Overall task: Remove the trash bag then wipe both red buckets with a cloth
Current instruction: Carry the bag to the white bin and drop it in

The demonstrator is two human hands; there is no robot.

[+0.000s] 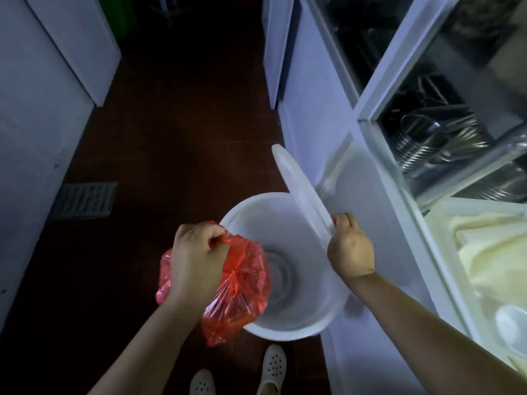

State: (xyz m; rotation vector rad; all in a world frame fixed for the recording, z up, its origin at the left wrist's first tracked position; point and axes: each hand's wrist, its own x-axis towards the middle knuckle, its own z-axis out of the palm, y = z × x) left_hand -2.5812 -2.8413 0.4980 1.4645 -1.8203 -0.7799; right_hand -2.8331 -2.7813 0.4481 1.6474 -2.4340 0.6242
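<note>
A red plastic trash bag hangs tied at its top, over the left rim of a large white bucket that stands on the floor. My left hand grips the bag's knotted neck. My right hand holds the lower edge of a white round lid, tilted up on edge above the bucket's right side. The inside of the bucket looks bare. No red bucket and no cloth are in view.
A dark red-brown floor runs ahead between white cabinets on the left and a white glass-door cabinet on the right with metal bowls inside. A floor drain grate lies at left. My white shoes stand below the bucket.
</note>
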